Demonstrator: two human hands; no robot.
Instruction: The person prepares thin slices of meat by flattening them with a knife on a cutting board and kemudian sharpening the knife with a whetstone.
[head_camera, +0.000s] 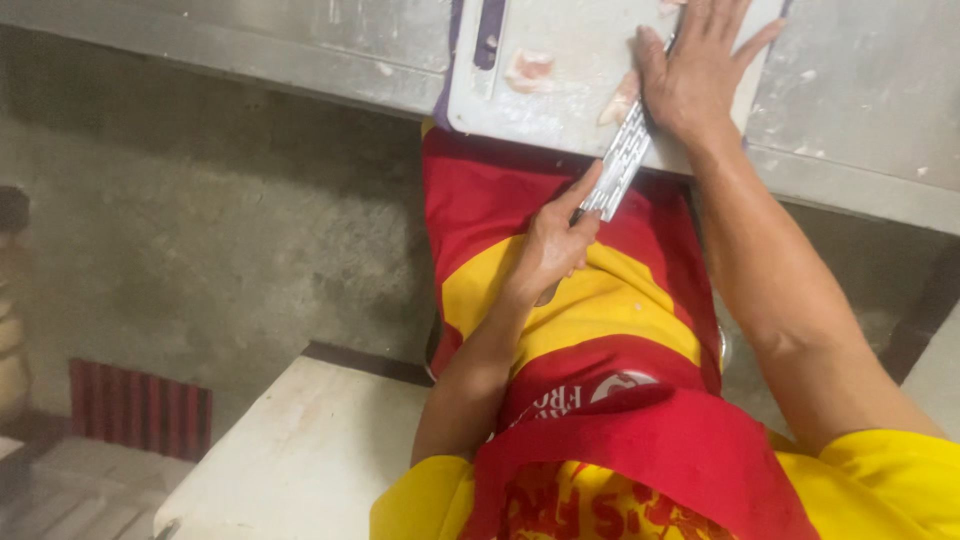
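My left hand (553, 243) is shut on the handle of a knife (622, 162), whose ridged metal blade runs up onto a pale cutting board (560, 105). Flat on the board lies my right hand (697, 62), fingers spread, pressing down beside the blade. A pale strip of raw meat (617, 102) lies at the blade just left of that hand; what sits under the palm is hidden. Another small pinkish piece of meat (528, 70) rests further left on the board. I wear a yellow shirt and a red apron (600, 420).
The board lies on a grey metal counter (860, 110) with small scraps on it. Below are a concrete floor (200, 230), a white slab-like surface (300, 450) at lower left and a red grille (140, 410).
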